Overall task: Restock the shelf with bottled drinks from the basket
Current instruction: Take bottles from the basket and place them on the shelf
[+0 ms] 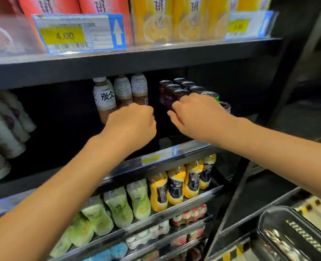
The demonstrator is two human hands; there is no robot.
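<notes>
Bottles of brown drink (104, 99), white-capped and white-labelled with smooth rounded shoulders, stand in a row on the dark middle shelf (33, 182), directly behind my left hand (132, 122). That hand is curled into a fist, and I cannot tell whether it holds a bottle. Just to the right stands a block of purple bottles (182, 86) with dark, glossy round tops. My right hand (197, 113) lies over the nearest ones, its fingers curled round the front purple bottle (165, 99). The black plastic basket (280, 221), with a glossy rim, sits at lower right, well apart from both hands. A yellow price tag (78, 32) reading 4.00 hangs on the shelf above.
</notes>
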